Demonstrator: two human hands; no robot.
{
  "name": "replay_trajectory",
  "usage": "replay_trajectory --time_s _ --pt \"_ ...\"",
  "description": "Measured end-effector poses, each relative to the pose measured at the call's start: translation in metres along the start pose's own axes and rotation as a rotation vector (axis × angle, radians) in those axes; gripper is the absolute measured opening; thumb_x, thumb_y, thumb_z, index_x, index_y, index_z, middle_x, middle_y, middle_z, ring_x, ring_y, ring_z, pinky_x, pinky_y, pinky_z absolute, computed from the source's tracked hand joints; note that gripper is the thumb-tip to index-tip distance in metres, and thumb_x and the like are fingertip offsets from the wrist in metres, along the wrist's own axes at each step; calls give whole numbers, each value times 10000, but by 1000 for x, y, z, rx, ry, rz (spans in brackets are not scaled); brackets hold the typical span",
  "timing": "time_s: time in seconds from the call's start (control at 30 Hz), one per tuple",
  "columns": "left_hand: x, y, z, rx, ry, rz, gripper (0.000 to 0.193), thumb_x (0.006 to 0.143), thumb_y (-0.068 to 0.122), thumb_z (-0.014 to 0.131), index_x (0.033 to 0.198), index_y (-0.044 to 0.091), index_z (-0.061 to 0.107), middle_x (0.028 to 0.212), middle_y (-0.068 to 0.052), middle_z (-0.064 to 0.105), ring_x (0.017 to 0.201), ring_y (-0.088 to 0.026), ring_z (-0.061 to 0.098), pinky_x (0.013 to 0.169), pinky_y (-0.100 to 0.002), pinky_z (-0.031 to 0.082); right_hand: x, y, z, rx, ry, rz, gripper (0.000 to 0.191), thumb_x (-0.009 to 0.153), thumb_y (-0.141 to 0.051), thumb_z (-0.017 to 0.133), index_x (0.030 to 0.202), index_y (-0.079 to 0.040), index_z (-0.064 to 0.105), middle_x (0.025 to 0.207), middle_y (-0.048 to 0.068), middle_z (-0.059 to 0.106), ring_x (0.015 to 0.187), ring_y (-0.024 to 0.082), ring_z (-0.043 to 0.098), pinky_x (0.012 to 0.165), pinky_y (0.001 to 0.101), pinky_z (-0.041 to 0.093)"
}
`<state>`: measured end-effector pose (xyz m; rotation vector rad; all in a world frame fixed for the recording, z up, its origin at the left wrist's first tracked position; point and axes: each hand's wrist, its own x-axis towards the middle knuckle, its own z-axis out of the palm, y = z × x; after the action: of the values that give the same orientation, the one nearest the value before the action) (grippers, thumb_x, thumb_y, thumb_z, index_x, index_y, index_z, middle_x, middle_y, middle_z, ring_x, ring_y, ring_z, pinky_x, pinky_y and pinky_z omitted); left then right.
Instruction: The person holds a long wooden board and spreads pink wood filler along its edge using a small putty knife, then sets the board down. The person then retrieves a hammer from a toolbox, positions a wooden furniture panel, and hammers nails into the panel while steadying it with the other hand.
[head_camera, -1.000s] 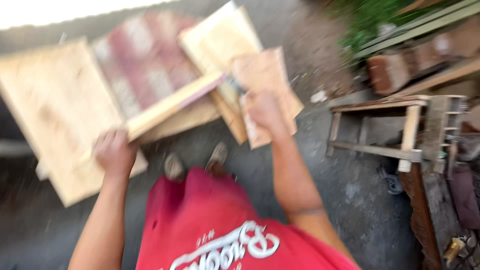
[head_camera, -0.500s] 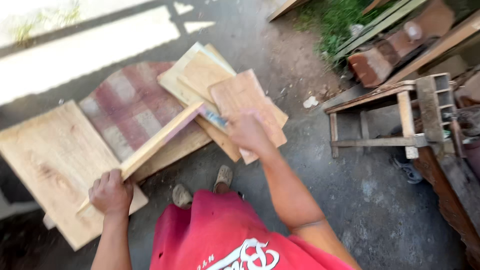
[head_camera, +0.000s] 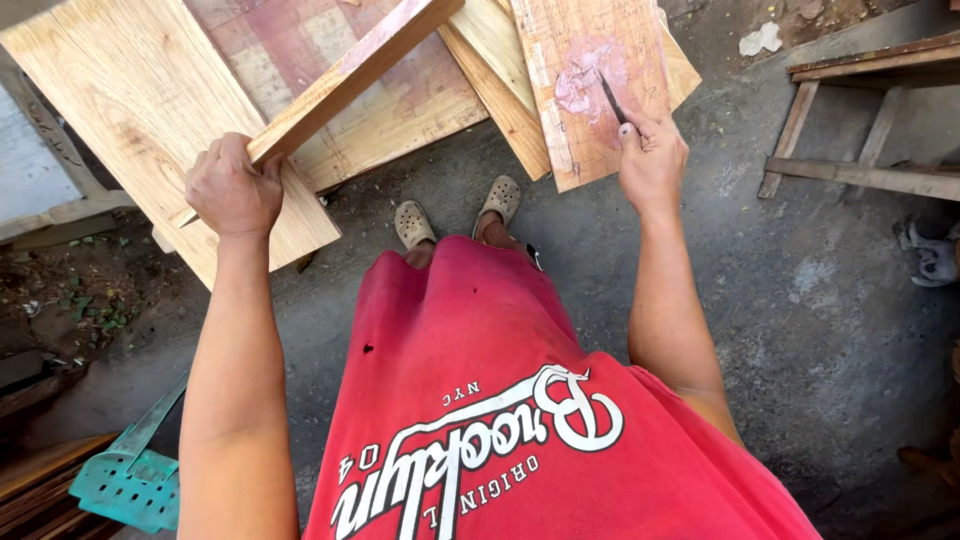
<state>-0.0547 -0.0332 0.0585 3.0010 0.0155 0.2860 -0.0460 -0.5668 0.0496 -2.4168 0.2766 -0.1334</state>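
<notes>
The right hand (head_camera: 652, 165), in the upper right of the frame, is closed around a thin dark blade-like tool (head_camera: 610, 100) and presses its tip on a small reddish-brown wooden board with a pink smear of paste (head_camera: 590, 85). Half a second ago this hand was over the same board but the tool was less clear; now the tip lies inside the pink patch, so the paste seems to be in the spreading stage.

The left hand (head_camera: 232, 188), in the left middle of the frame, grips the lower end of a long narrow pale wooden strip (head_camera: 355, 72) that runs diagonally to the top centre. This grip looks unchanged from the earlier pictures; only the view has come closer.

Under the strip lie a wide light-coloured plank with strong grain (head_camera: 130, 90) and a faded red and cream checked panel (head_camera: 400, 90). Below, two beige clog shoes (head_camera: 455, 215) stand on the grey concrete ground (head_camera: 830, 300). A wooden frame stand (head_camera: 860, 150) is at the right edge.
</notes>
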Motion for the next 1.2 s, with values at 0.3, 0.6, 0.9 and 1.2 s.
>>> replay_trajectory --time_s 0.3,0.6,0.9,1.2 --pt "7 0 -2 -5 -48 -17 380 757 231 940 916 103 620 905 -83 676 825 -322 657 693 -438 489 -11 15 28 109 -28 -74 248 955 -13 686 1194 11 747 1052 168 731 963 296 721 857 364 552" --pt "9 0 3 4 -36 -45 400 761 247 943 943 122 609 884 -71 687 793 -302 647 685 -433 480 -4 23 37 143 -62 -127 249 966 -10 686 1208 21 740 1083 169 735 988 288 723 863 361 553" --pt "12 -7 14 -1 -8 -81 437 786 316 939 908 113 572 856 -72 664 807 -311 642 706 -466 455 -5 -15 44 742 -297 308 272 1007 -44 636 1264 -7 713 789 -25 634 530 33 482 463 216 369" --pt "7 -44 26 -114 -35 -43 381 758 277 894 926 100 602 885 -84 686 858 -326 662 740 -480 480 -59 -106 72 582 -432 153 286 1020 -86 669 1288 -3 724 847 -18 671 586 21 496 503 200 379"
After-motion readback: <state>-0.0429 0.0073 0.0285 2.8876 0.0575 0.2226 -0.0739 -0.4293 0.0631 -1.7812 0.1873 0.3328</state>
